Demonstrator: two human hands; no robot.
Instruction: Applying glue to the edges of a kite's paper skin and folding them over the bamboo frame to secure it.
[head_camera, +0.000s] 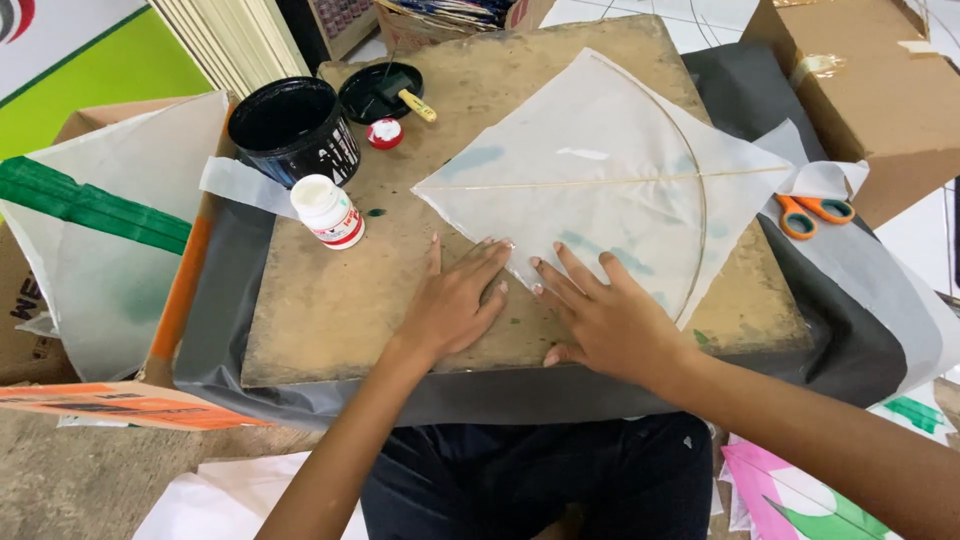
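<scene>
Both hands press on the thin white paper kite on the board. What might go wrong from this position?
1. The left hand and right hand flatten the thin white paper kite; hard pressure may tear it near the thin stick frame.
2. The open black paint bucket and the uncapped white glue bottle stand near the left forearm; a bump might spill them.

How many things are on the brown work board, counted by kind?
White paper kite: 1
Black tub: 1
Black lid with a brush resting in it: 1
White glue bottle: 1
Red and white cap: 1
Hands pressing the kite's lower edge: 2, left hand and right hand
Total: 7
</scene>
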